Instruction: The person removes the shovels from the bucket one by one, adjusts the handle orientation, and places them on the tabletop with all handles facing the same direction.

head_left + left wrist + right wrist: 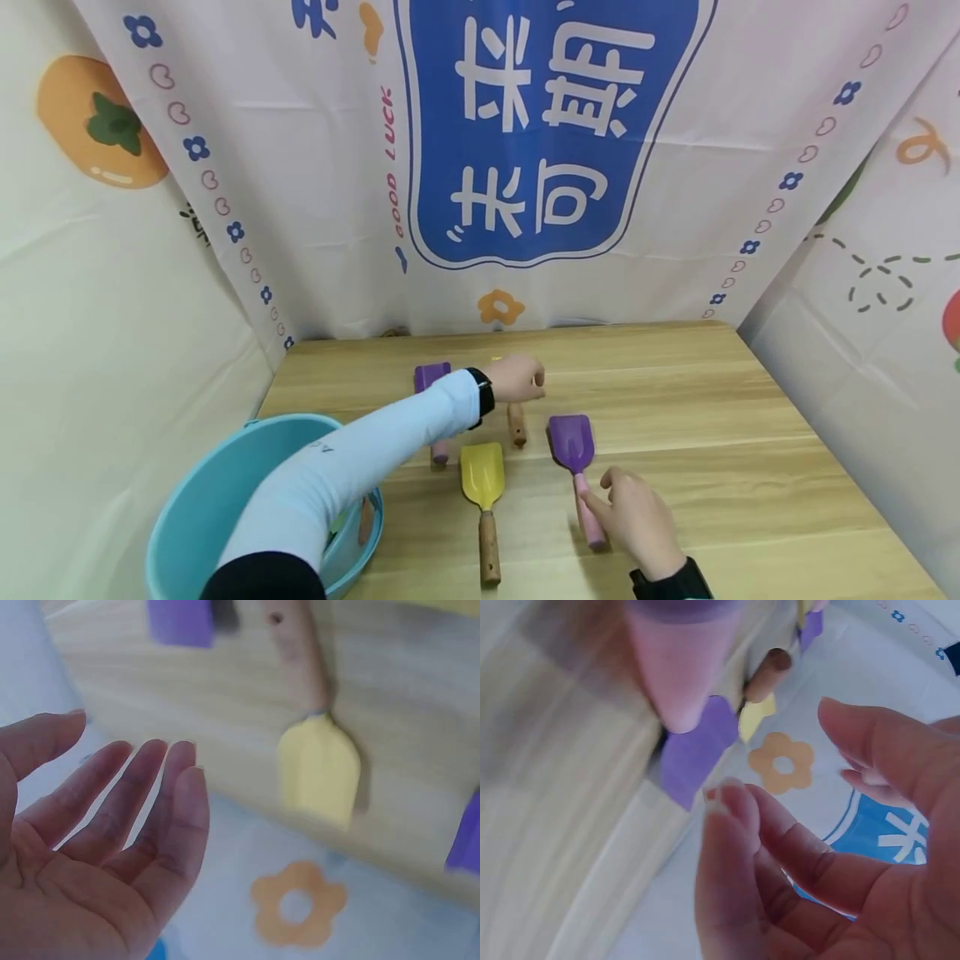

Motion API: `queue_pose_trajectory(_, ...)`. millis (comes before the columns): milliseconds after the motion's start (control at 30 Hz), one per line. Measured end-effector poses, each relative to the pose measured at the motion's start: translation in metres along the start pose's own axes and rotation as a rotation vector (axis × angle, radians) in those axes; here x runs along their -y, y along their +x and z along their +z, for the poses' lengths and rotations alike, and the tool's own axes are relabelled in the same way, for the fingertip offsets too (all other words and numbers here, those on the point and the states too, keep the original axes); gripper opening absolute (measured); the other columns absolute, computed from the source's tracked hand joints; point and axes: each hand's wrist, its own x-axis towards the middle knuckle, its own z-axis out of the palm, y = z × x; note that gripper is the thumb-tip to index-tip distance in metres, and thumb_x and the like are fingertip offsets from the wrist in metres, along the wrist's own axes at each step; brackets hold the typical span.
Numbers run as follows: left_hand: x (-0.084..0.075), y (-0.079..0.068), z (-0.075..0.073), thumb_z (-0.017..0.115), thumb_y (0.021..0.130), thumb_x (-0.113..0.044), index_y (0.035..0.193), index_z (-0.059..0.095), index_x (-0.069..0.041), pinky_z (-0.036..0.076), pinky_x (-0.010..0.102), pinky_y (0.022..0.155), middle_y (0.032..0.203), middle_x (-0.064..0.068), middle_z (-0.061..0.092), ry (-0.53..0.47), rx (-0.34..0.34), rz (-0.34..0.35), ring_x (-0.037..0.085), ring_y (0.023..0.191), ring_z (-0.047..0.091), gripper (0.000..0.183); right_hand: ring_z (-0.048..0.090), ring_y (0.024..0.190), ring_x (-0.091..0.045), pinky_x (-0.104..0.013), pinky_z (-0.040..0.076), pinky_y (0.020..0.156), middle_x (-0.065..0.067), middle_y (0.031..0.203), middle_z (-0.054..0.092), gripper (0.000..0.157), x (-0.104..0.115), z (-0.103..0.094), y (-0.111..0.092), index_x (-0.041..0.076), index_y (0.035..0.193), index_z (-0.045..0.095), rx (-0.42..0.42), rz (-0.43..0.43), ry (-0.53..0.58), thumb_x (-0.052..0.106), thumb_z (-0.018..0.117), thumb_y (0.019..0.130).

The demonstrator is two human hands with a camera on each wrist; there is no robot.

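My left hand (517, 379) hovers over the back yellow shovel, whose wooden handle (517, 423) shows below it; in the left wrist view its relaxed fingers hold nothing beside the yellow blade (321, 769). My right hand (641, 521) is near the pink handle (588, 512) of the right purple shovel (572, 440). In the right wrist view, the loosely bent fingers stand apart from that pink handle (682, 675) with nothing between them. A front yellow shovel (482, 475) lies between the hands. Another purple shovel (432, 376) is partly hidden by the left sleeve.
A light blue bucket (168, 517) stands at the left front, partly covered by the left arm; something green and a brownish piece show at its right side. The wooden table (675, 375) meets a printed cloth (337, 275) at the back, with cloth on both sides.
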Motion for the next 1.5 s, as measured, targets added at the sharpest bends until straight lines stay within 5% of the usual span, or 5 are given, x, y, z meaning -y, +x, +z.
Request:
queue_pose_trajectory(233, 0.001, -0.058, -0.054, 0.062, 0.09, -0.025, 0.1, 0.068, -0.008, 0.05, 0.022, 0.067, 0.092, 0.002, 0.067, -0.025, -0.083, 0.039, 0.011, 0.078, 0.061, 0.02, 0.048, 0.057, -0.011, -0.026, 0.039, 0.046, -0.001, 0.072, 0.055, 0.033, 0.019, -0.008, 0.007, 0.005, 0.091, 0.063, 0.003, -0.051, 0.008, 0.036, 0.068, 0.082)
queue_pose_trajectory(500, 0.042, -0.139, -0.093, 0.063, 0.089, -0.025, 0.103, 0.067, -0.008, 0.053, 0.026, 0.07, 0.094, 0.003, 0.068, -0.126, -0.203, -0.015, 0.014, 0.083, 0.063, 0.022, 0.054, 0.064, -0.012, -0.024, 0.044, 0.049, -0.004, 0.077, 0.058, 0.03, 0.035, -0.019, 0.022, 0.006, 0.087, 0.062, -0.034, -0.139, -0.005, 0.032, 0.072, 0.079)
queue_pose_trajectory(933, 0.113, -0.264, -0.099, 0.06, 0.091, -0.028, 0.112, 0.062, -0.003, 0.054, 0.041, 0.074, 0.106, 0.015, 0.064, -0.177, -0.319, -0.197, 0.032, 0.094, 0.061, 0.033, 0.048, 0.059, -0.009, -0.023, 0.041, 0.047, 0.002, 0.071, 0.054, 0.026, 0.081, -0.025, 0.035, 0.009, 0.087, 0.064, -0.039, -0.353, -0.047, 0.033, 0.072, 0.078)
queue_pose_trajectory(1167, 0.136, -0.294, -0.085, 0.056, 0.094, -0.024, 0.116, 0.06, -0.001, 0.053, 0.043, 0.075, 0.106, 0.014, 0.064, -0.205, -0.268, -0.222, 0.031, 0.095, 0.06, 0.032, 0.06, 0.077, -0.013, -0.02, 0.049, 0.064, 0.0, 0.086, 0.062, 0.019, 0.139, -0.025, 0.047, 0.009, 0.093, 0.063, 0.128, -0.697, 0.116, 0.026, 0.067, 0.085)
queue_pose_trajectory(1500, 0.154, -0.301, -0.059, 0.05, 0.095, -0.009, 0.116, 0.057, 0.001, 0.052, 0.035, 0.074, 0.102, 0.01, 0.064, -0.283, -0.186, -0.182, 0.025, 0.091, 0.061, 0.025, 0.058, 0.085, -0.004, -0.009, 0.045, 0.068, -0.002, 0.104, 0.062, 0.029, 0.259, -0.025, 0.043, 0.009, 0.109, 0.06, 0.368, -1.003, 0.009, 0.027, 0.065, 0.087)
